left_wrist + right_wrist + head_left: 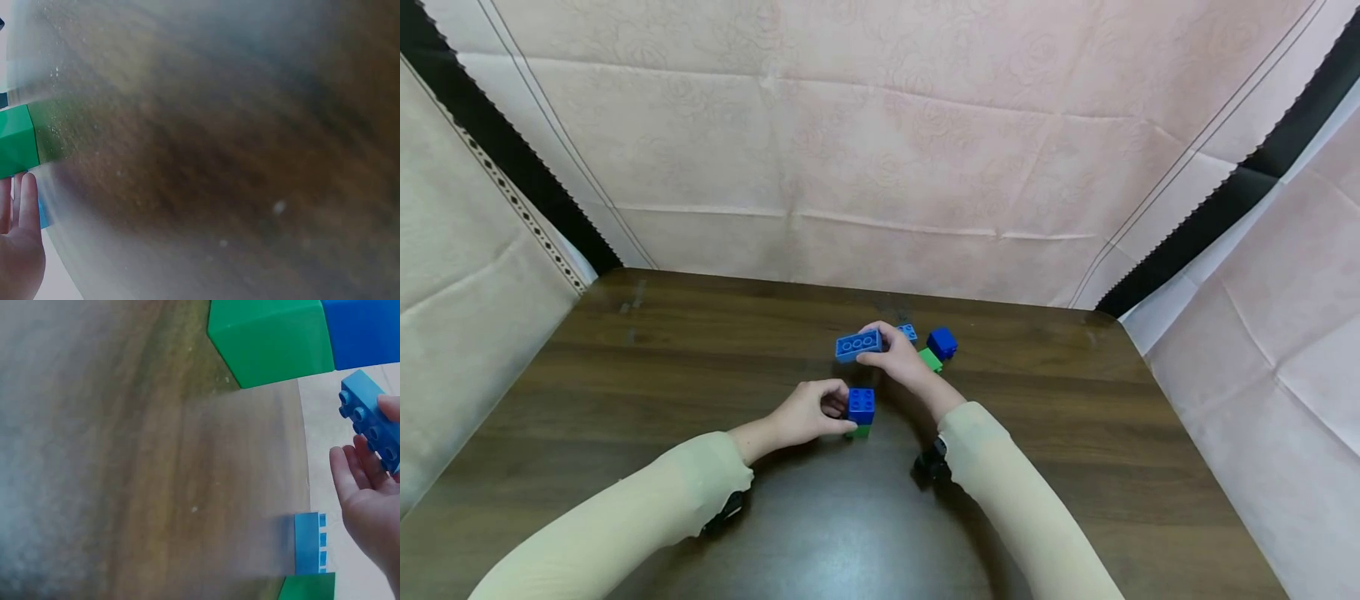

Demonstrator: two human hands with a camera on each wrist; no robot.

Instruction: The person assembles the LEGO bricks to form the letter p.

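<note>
My left hand [808,410] grips a small stack on the table: a dark blue toy building brick [861,406] with studs on top of a green brick [859,432]. In the left wrist view that green brick [17,140] shows at the left edge, beside the left fingers [29,203]. Just beyond the stack, my right hand [895,357] pinches a light blue brick [858,345] between thumb and fingers. It is held raised and apart from the stack; its studs [374,432] show in the right wrist view.
Right of the right hand lie another light blue brick [907,332], a green brick [930,360] and a dark blue brick [942,342], close together. The brown wooden table [700,367] ends at a pale cloth wall [865,183] behind.
</note>
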